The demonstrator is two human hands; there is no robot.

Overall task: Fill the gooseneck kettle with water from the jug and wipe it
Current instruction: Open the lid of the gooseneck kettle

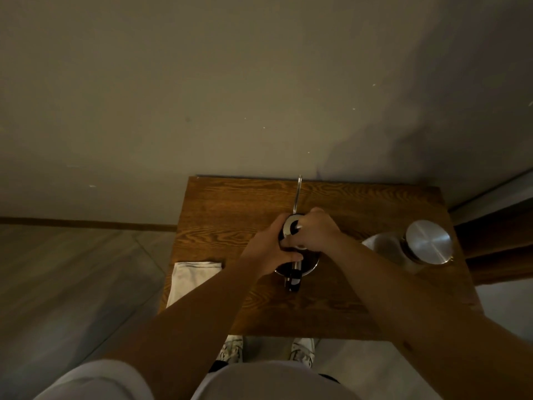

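The dark gooseneck kettle [310,262] stands in the middle of the wooden table [230,215], its thin metal spout [297,194] pointing toward the wall and its black handle [294,280] toward me. My left hand [266,249] wraps the kettle's left side and the top of the handle. My right hand [315,230] grips the round lid [290,228] from above. The glass jug [386,246] with a shiny metal lid [429,241] stands at the right edge. A folded white cloth [191,280] lies at the left edge.
The small table stands against a plain wall, with a dark wooden frame [496,241] close on its right. Tiled floor lies to the left. My shoes [302,349] show under the near edge.
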